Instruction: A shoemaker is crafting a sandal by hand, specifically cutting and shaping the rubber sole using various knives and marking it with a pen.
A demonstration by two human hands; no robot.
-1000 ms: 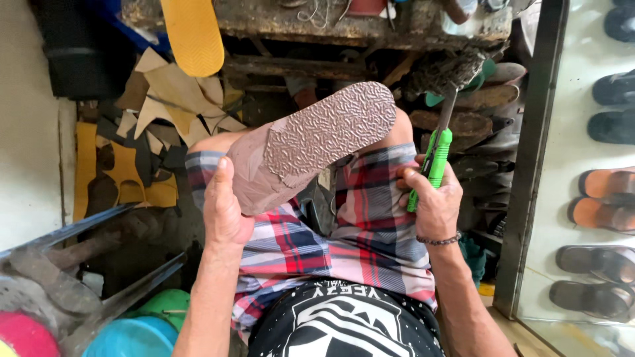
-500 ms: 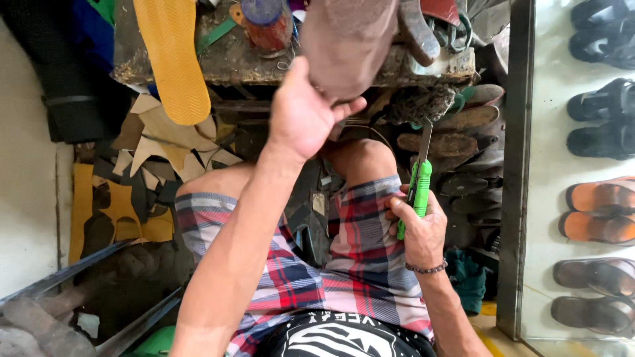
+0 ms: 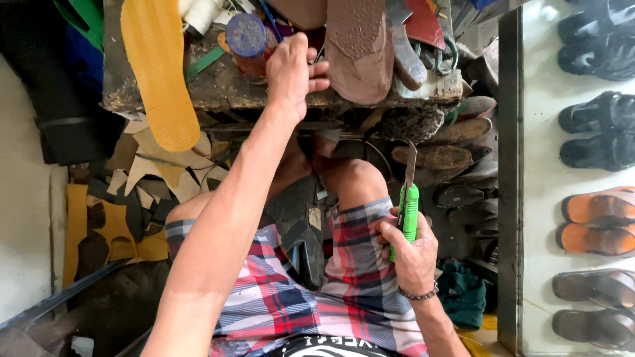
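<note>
Brown textured sole (image 3: 360,49) lies on the grimy workbench (image 3: 218,89), long axis pointing away; left hand (image 3: 291,73) loosely curled, fingertips touching its edge. Right hand (image 3: 410,254) clenched around green plastic utility knife (image 3: 407,208), blade up, by the knee.

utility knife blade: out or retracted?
Out. The green utility knife in the right hand shows a bare metal blade sticking up past its handle, pointing toward the workbench.

The left arm stretches straight forward and up, its hand (image 3: 291,73) raised with the fingers (image 3: 317,68) curled loosely and the back turned to the camera. The right hand (image 3: 410,254) rests low against the right thigh, fingers wrapped tight in a fist, wrist bent slightly inward.
</note>
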